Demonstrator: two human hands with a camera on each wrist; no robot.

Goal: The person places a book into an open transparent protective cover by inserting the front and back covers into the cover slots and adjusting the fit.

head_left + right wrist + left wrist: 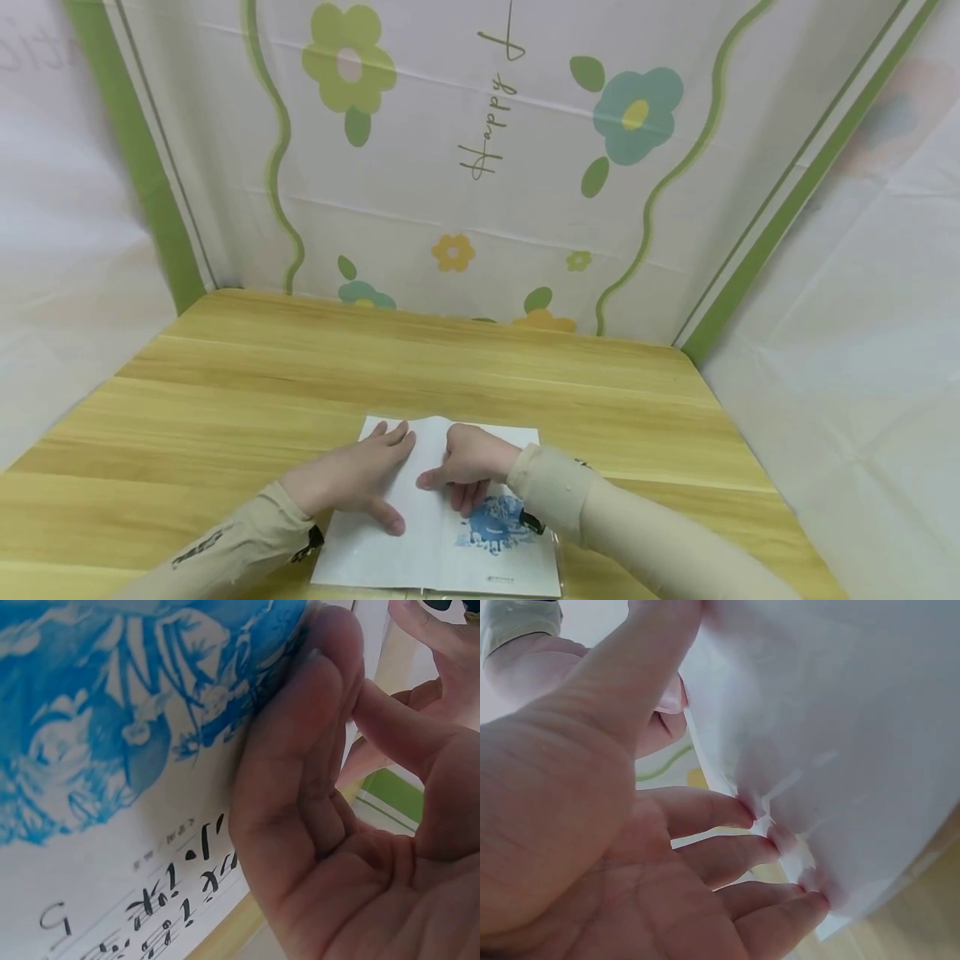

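Note:
An open book (375, 558) lies on the wooden table, its left page blank white and its right page printed with a blue picture (491, 525). My left hand (367, 471) rests on the left page with fingers extended and thumb spread; in the left wrist view its fingertips (769, 851) touch the white page (855, 750). Over the right page, beside the centre fold, is my right hand (472, 462). Its fingers are curled, and the thumb points left across the fold. The right wrist view shows these bent fingers (277, 772) against the page, near black handwritten-style characters (172, 877).
The wood-grain table (420, 367) extends behind and to both sides of the book. A white cloth backdrop (420, 192) with flowers and green lines rises at the table's far edge. White cloth side walls (847, 358) flank it.

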